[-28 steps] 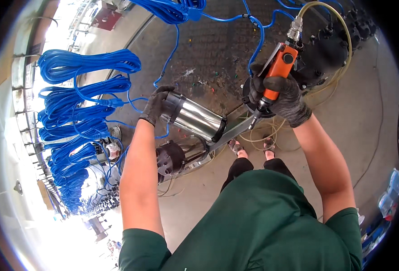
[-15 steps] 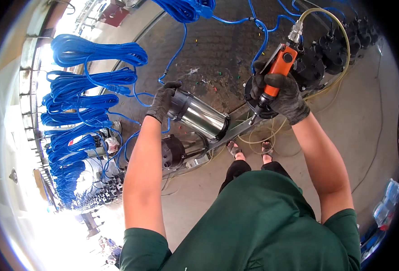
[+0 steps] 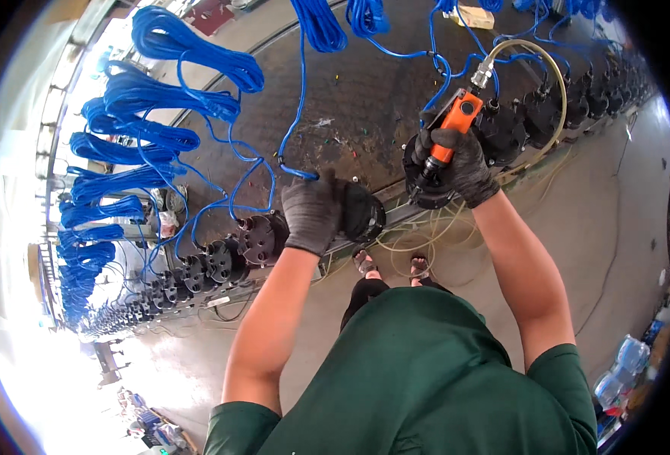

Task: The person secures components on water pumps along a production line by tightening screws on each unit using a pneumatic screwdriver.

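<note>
My gloved left hand [image 3: 310,216] is closed at the side of a black-topped pump [image 3: 363,214], which now stands upright at the bench edge. A blue cable runs to the pump under that hand, and its fingertips are blurred and partly hidden. My gloved right hand [image 3: 467,167] grips an orange air screwdriver [image 3: 456,125], its fingers wrapped round the body. The tool's nose points down over another black pump top [image 3: 418,171] just right of the first. Whether the tip touches it I cannot tell.
Pumps [image 3: 259,239] stand in a long row along the bench edge to both sides. Coiled blue cables [image 3: 198,49] hang at the left and back. A pale air hose [image 3: 558,83] loops from the tool. The dark bench top [image 3: 335,98] carries small scraps.
The pump in my left hand went from tilted, silver side showing, to upright with its black top facing up. My right hand and the air screwdriver shifted slightly left. The view moved too.
</note>
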Available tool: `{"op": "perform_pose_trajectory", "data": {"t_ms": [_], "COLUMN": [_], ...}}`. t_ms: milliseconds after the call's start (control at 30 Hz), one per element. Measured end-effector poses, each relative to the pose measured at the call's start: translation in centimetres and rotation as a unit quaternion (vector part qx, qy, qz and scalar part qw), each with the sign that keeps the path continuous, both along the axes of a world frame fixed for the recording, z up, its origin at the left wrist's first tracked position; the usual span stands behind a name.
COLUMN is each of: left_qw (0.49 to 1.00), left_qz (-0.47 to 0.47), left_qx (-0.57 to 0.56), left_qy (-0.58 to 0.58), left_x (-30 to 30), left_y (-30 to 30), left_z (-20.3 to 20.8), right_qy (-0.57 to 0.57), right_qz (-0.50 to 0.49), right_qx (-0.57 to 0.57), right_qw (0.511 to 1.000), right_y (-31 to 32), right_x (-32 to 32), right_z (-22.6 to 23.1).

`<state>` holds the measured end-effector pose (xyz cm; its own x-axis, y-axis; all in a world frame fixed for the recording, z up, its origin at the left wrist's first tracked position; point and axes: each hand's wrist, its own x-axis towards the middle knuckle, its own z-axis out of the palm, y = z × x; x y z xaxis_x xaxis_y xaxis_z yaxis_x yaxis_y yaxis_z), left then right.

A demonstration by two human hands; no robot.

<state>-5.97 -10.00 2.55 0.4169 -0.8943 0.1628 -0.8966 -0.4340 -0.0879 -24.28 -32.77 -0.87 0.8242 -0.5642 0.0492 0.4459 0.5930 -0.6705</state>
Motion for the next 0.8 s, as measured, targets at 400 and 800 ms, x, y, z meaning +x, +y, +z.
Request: {"op": "perform_pose_trajectory", "data": {"t_ms": [400,800], "left_qw": [0.963,0.957], "left_qz": [0.074,0.024], "left_qx": [-0.157,-0.176], "left_qy": [0.205,0.229], "left_x": [0.2,2.1], "left_y": [1.7,1.4], "left_z": [-2.2,-4.5], "right_qy": [-0.032,0.023], "right_qz": [0.058,0.164], "right_qx": [-0.090,-0.392], "right_qw": [0.994,0.905], "right_y": [8.3,8.5], "right_x": [2.7,6.9], "right_z": [3.1,1.1]}}
